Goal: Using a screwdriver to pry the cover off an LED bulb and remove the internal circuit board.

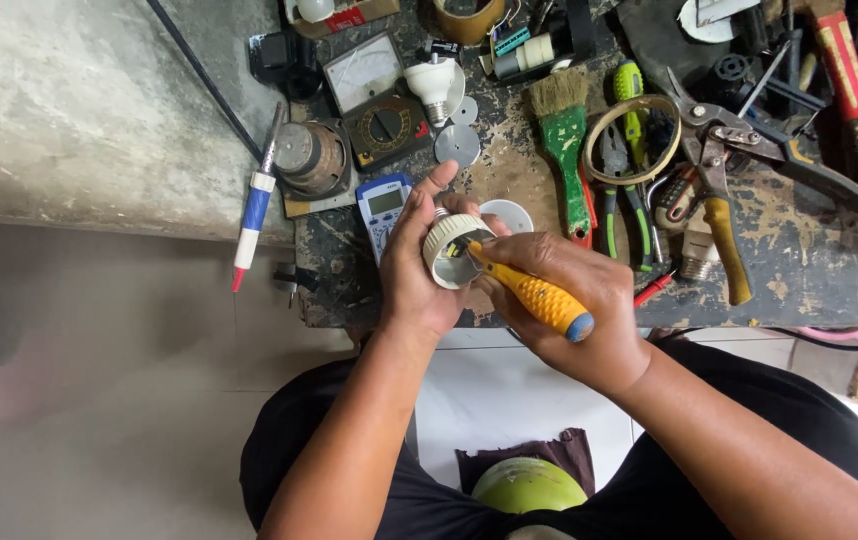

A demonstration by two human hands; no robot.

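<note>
while the left hand clamps the opened bulb base, the right hand grips a screwdriver working inside, unfinished

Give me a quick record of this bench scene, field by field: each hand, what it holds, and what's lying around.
left hand: grip closed around a white bulb base, open end facing the camera
right hand: grip closed on a yellow-handled screwdriver, tip inside the bulb base
behind hands: blue-and-white digital meter, analog meter
right of hands: green-handled brush, tin snips, pliers
surface: worn, paint-chipped workbench
</note>
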